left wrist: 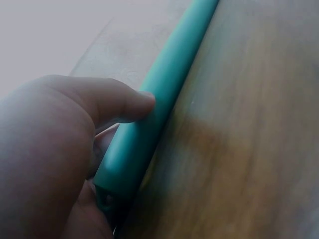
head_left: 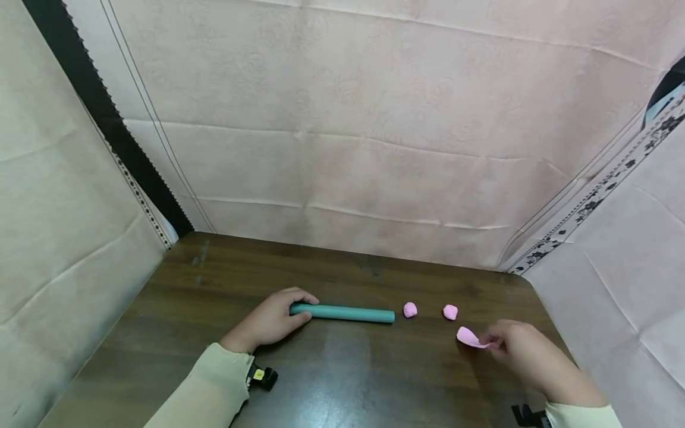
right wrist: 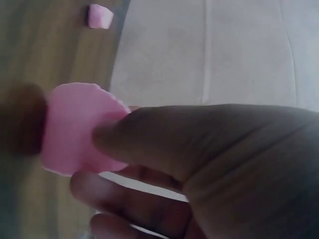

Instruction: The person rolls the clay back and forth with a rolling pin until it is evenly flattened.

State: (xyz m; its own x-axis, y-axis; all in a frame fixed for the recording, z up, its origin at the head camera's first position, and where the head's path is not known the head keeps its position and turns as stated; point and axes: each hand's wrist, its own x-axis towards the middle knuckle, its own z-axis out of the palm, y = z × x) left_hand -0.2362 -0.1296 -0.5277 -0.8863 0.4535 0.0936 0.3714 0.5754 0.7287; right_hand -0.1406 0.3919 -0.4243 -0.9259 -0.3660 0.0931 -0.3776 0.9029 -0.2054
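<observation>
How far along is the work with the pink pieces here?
Apparently done: one flat pink piece is thin and spread out. In hand: the right hand pinches that piece, while the left hand holds the teal rod near one end. Probably left: the left pink lump and right pink lump are chunky, not flattened.

You are wearing a small, boxy black device (head_left: 269,380) at the cuff of your pale green left fabric sleeve (head_left: 211,383), and it is carrying a small, square, bright yellow label (head_left: 259,374) whose dark marking is showing too small for reading. No words, brands or numbers are appearing legibly in your views.
</observation>
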